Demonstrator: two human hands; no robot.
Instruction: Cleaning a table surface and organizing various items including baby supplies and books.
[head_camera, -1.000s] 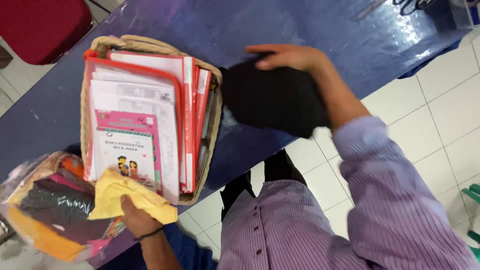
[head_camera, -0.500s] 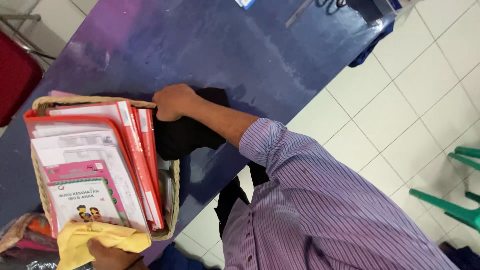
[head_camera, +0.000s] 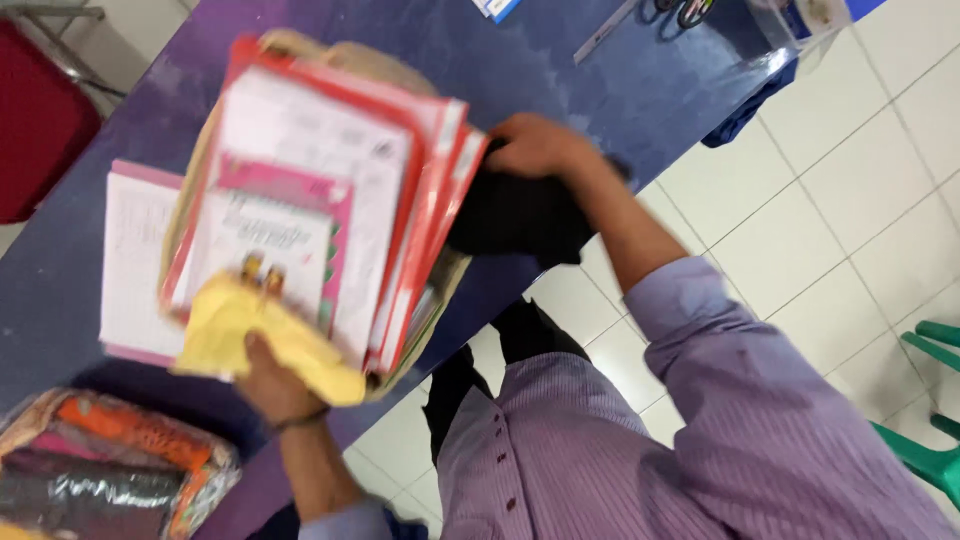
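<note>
I take the woven basket (head_camera: 300, 60) on the blue table (head_camera: 480, 60) as my landmark. My left hand (head_camera: 272, 375) grips its near edge, fingers closed over a yellow cloth (head_camera: 255, 330) that hangs against the stack of red folders and papers (head_camera: 330, 200) standing in the basket. My right hand (head_camera: 535, 145) lies just beside the basket's right side, pressed onto a black cloth (head_camera: 515, 215); I cannot tell whether its fingers are curled. A bag of coloured fabric (head_camera: 110, 465) sits nearer me than the basket.

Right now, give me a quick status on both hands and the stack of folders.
Left hand grips yellow cloth under the stack of folders. Right hand on black cloth. Stack tilted over woven basket.
</note>
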